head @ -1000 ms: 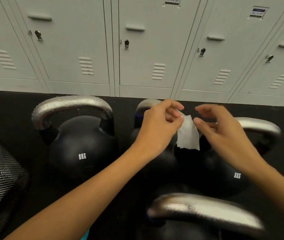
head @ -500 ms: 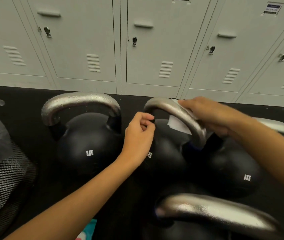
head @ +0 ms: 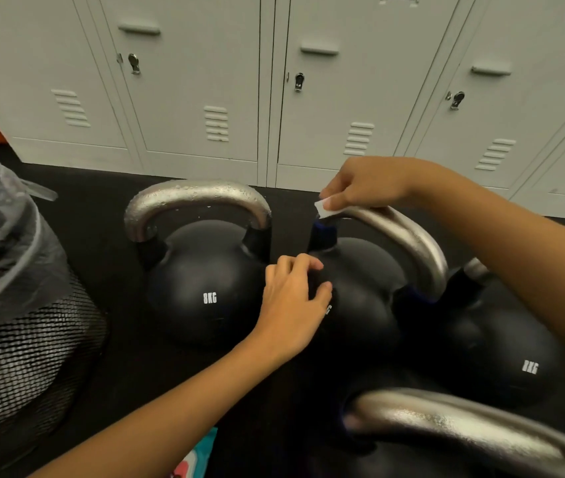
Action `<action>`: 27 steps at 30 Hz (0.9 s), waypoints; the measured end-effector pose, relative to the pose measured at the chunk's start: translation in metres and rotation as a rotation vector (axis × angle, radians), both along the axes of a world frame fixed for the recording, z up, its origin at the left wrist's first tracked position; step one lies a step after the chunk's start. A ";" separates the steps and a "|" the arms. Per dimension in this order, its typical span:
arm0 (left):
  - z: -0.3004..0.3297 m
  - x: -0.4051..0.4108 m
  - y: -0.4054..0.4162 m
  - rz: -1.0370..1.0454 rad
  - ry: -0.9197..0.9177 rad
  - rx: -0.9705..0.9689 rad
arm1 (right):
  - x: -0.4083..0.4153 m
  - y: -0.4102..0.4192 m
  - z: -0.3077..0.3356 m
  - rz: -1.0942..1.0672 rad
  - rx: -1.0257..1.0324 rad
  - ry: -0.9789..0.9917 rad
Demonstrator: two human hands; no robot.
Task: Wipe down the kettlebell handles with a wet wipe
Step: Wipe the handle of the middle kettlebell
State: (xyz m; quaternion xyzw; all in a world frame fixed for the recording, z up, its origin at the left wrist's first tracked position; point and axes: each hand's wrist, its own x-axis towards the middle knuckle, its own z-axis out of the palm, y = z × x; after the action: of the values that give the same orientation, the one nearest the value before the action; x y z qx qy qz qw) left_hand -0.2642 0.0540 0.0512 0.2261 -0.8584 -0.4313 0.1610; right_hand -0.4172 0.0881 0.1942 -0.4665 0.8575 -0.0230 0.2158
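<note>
wipe: small white wet wipe (head: 324, 209), pinched in the right hand (head: 367, 186), pressed on the far left end of the bare steel handle (head: 408, 236) of the middle black kettlebell (head: 360, 298).
right grip: fingertips clenched on the wipe; most of it is hidden under the fingers.
left grip: left hand (head: 293, 305) lies against the middle bell's round body, fingers loosely curled, grasping nothing. Looks like bracing.
key relation: handle arcs from under the right hand towards the viewer and to the right, down to its near post. The unwiped length lies that way along the arc, so I judge the stroke should run towards the viewer. Right hand is already on it; left is lower, on the body.
other handles: beaded steel handle (head: 198, 198) of the left black 8KG kettlebell (head: 205, 288) carries droplets; near handle (head: 463, 422) at bottom right; a fourth bell (head: 501, 357), handle mostly hidden behind the right forearm.
container: black wire-mesh bin (head: 22, 357) at left with a clear plastic liner; contents not discernible.
floor: black mat; teal-and-pink packet (head: 194, 457) at bottom edge, possibly the wipes pack.
</note>
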 end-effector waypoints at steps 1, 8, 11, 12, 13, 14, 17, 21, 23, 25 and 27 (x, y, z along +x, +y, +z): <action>-0.001 0.002 0.001 -0.008 -0.014 -0.027 | 0.001 -0.003 0.000 0.033 0.035 0.014; -0.004 0.010 0.003 -0.054 -0.094 -0.015 | 0.003 -0.039 -0.016 0.087 0.269 0.093; -0.005 0.013 0.005 -0.091 -0.107 -0.012 | -0.012 -0.036 -0.011 -0.129 0.184 -0.109; -0.004 0.014 0.005 -0.096 -0.102 -0.013 | -0.018 -0.031 -0.011 -0.217 0.129 -0.202; -0.004 0.014 0.005 -0.098 -0.093 -0.012 | -0.023 -0.026 -0.012 -0.287 0.071 -0.279; -0.004 0.014 0.004 -0.098 -0.085 -0.007 | -0.025 -0.020 -0.013 -0.331 0.020 -0.335; -0.002 0.014 0.005 -0.100 -0.075 0.021 | -0.025 0.004 -0.010 -0.362 -0.103 -0.369; -0.002 0.012 0.005 -0.096 -0.069 0.077 | -0.012 0.033 0.008 -0.126 -0.138 -0.083; -0.001 0.011 0.006 -0.102 -0.072 0.086 | -0.004 0.033 0.011 0.019 -0.098 0.028; -0.001 0.011 0.007 -0.110 -0.072 0.092 | 0.002 0.021 0.008 0.088 -0.045 0.147; 0.000 0.011 0.007 -0.113 -0.071 0.095 | 0.007 0.004 -0.001 0.110 0.008 0.216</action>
State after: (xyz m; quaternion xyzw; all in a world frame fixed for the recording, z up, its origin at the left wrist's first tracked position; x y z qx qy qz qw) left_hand -0.2530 0.0608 0.0509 0.1999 -0.8537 -0.4714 0.0950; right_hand -0.4102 0.0920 0.1927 -0.5117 0.8490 0.0427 0.1248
